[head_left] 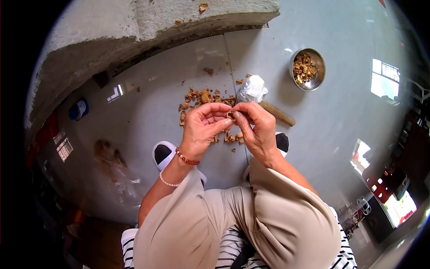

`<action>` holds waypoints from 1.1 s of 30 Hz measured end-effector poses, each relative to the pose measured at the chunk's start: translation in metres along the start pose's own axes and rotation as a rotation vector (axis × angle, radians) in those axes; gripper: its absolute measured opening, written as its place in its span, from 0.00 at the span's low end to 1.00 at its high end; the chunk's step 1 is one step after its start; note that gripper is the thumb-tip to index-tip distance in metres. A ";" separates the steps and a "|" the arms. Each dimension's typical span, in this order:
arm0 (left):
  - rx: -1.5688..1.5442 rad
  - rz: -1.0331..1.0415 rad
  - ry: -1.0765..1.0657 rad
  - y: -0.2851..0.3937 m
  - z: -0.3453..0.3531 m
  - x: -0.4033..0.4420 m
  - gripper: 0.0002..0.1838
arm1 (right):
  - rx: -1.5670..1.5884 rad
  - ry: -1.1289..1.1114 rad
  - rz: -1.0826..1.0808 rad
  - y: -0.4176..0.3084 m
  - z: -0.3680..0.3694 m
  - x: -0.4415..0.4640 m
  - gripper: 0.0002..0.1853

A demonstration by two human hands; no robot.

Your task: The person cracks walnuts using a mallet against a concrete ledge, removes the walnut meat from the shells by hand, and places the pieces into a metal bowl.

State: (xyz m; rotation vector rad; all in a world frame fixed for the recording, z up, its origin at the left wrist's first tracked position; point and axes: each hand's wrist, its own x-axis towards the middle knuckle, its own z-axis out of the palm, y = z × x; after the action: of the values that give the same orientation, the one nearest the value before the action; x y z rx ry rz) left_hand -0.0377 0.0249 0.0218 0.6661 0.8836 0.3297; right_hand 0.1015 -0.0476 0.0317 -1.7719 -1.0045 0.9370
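Observation:
Between my fingertips, over the floor, is a small piece of walnut shell (231, 116). My left hand (204, 124) pinches it from the left, thumb against the fingers. From the right, my right hand (257, 127) touches the same piece with closed thumb and forefinger. Broken brown walnut shells (192, 96) lie scattered on the floor beyond and below the hands. A white plastic-wrapped bundle (253, 88) is just beyond my right hand, beside a wooden stick (280, 113). Walnut kernels (304, 68) fill part of a metal bowl (320, 74) at the upper right.
A rough concrete slab (152, 27) spans the upper left. A blue container (79, 110) stands at the left, and a clear plastic bag (127, 188) lies lower down. My slippered feet (164, 154) are beside the shells. Furniture stands along the right side.

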 end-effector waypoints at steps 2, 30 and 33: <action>-0.036 -0.034 -0.015 0.001 -0.002 0.000 0.14 | 0.050 0.009 0.048 0.005 0.000 -0.001 0.03; -0.279 -0.362 -0.121 0.003 -0.017 0.001 0.12 | 0.049 -0.217 -0.010 0.003 -0.022 0.001 0.12; -0.254 -0.364 -0.131 0.004 -0.018 0.000 0.12 | 0.096 -0.246 -0.029 0.006 -0.024 0.003 0.10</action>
State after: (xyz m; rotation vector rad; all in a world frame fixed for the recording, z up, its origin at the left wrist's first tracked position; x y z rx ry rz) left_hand -0.0521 0.0356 0.0161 0.2797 0.8027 0.0675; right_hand 0.1256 -0.0538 0.0333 -1.5847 -1.1165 1.1861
